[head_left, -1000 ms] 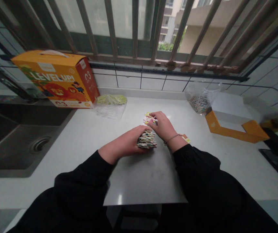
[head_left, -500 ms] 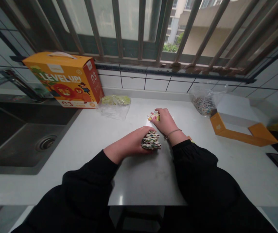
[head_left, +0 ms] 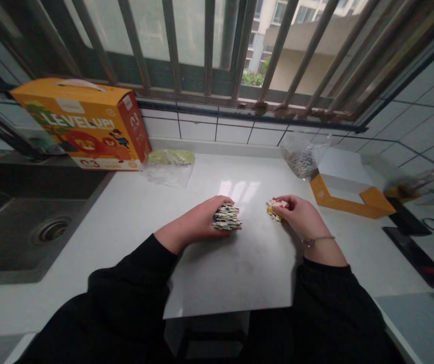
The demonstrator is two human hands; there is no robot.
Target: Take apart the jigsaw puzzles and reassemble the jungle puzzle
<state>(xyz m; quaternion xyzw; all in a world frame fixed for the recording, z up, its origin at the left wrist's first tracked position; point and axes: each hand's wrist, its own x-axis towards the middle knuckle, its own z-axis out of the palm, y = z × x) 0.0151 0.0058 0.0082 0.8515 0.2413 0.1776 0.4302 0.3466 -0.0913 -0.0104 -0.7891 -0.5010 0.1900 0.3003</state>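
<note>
Over a white countertop point(head_left: 228, 273), the left hand point(head_left: 205, 217) clasps a stack of cardboard puzzle pieces point(head_left: 227, 217); apart from it, the right hand point(head_left: 300, 216) pinches colourful pieces point(head_left: 273, 209). Behind, left to right: orange "LEVEL UP!" box point(head_left: 84, 126), flattish plastic bag point(head_left: 171, 166), filled plastic bag point(head_left: 302, 161), open carton point(head_left: 348, 201).

White counter point(head_left: 232, 283) was glossy, dark sink point(head_left: 15, 217) set in at left. Orange box point(head_left: 84, 131) stood back left, clear bag point(head_left: 171, 157) with yellow-green contents beside it. Second bag point(head_left: 301, 161), small pieces inside, sat back right by open orange tray point(head_left: 338, 203); dark flat slab point(head_left: 416, 255) lay far right.
</note>
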